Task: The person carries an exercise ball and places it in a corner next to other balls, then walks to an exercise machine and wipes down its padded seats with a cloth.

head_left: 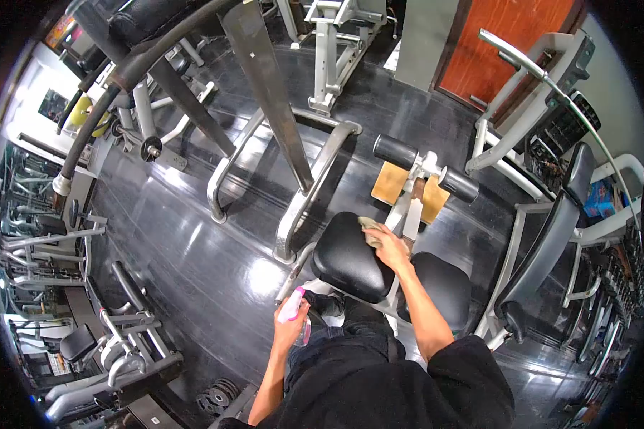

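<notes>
The right hand (389, 247) presses a small cloth (371, 227) flat on the far edge of a black seat pad (347, 261), fingers curled over it. The left hand (290, 325) is closed around a spray bottle (293, 314) with a pink top, held low near the person's knees. A second black pad (444, 286) sits just beside the first one. Past the cloth, two black foam rollers (396, 151) stick out from a white post. A tan mat (393, 187) lies on the shiny dark floor (193, 243) under them. Other gym machines stand all around.
</notes>
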The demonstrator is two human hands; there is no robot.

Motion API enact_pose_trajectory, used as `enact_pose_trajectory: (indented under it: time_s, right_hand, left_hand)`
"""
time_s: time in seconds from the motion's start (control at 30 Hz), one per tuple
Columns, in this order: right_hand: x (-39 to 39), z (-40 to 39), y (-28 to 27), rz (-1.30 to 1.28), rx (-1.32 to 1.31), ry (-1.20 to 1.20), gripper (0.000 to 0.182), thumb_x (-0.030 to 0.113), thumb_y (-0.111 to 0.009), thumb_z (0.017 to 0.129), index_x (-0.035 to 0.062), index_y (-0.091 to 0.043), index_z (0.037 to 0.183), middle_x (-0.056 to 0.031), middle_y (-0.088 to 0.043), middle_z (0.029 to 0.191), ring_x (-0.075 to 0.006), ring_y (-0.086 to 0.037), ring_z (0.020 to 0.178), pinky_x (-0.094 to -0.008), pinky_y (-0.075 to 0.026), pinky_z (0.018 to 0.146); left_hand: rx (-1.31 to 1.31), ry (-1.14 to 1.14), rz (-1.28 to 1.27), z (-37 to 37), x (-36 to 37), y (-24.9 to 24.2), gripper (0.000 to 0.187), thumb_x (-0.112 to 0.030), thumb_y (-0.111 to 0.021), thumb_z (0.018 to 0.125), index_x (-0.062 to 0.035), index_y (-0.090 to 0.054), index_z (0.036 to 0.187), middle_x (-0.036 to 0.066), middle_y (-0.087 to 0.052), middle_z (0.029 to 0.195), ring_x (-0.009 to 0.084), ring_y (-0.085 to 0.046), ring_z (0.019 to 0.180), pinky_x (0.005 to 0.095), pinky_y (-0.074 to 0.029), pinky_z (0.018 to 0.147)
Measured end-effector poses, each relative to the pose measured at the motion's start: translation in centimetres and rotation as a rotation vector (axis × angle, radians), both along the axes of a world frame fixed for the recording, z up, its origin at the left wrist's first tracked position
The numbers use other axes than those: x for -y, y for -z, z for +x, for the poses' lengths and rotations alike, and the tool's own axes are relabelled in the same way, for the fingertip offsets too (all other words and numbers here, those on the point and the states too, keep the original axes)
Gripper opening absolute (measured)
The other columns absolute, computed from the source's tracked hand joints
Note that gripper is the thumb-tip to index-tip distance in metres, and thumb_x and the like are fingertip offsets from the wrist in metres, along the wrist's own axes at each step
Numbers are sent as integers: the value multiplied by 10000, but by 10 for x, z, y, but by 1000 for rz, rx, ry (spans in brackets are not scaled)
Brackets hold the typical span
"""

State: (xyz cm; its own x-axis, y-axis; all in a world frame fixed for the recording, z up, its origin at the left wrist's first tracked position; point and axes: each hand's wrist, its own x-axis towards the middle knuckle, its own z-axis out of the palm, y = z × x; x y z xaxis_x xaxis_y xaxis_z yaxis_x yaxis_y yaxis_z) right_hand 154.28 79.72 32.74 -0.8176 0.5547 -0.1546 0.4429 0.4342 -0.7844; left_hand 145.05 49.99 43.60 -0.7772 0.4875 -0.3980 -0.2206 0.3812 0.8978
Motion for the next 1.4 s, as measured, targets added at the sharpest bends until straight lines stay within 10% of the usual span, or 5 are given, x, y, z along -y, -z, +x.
enact_pose_trajectory:
  time_s: [0.43,0.7,0.8,0.9,1.4]
  right_hand:
    - [18,-80,-15,14,-99,-175,257,296,-570,864,184,-650,1081,-98,-600,1056,-294,-579,1036,-369,-472,878]
    - [17,45,-42,-31,-221,44,466,91,-625,839,56,-499,1286,-163,-556,1245,-299,-490,1205,-333,-374,1016]
    - [15,57,-15,-306,-190,192,541,197,-644,842,94,-451,1336,-179,-509,1291,-322,-427,1254,-424,-349,1034]
    - [14,45,-27,188,463,101,606,461,-598,843,268,-402,1384,-219,-275,1443,-452,-189,1352,-664,-278,979]
    - [15,39,-59,50,-101,-11,469,144,-669,808,115,-540,1258,-191,-507,1255,-352,-488,1178,-401,-415,973]
  left_hand:
    - [-13,10,9,0,3,11,90,-70,-658,840,-17,-607,892,9,-574,689,71,-530,574,240,-442,529]
    - [7,16,73,0,5,23,88,-55,-647,842,-18,-609,912,15,-584,700,68,-528,553,234,-436,513]
    - [2,22,6,-2,7,22,94,-55,-647,843,-15,-609,919,21,-592,723,72,-537,567,235,-441,521]
    - [36,-23,15,-4,14,18,99,-54,-648,841,-9,-607,919,20,-596,739,75,-546,588,237,-445,529]
    - [9,-145,22,-1,28,13,74,-46,-630,851,-11,-598,908,5,-575,721,73,-526,595,237,-447,544]
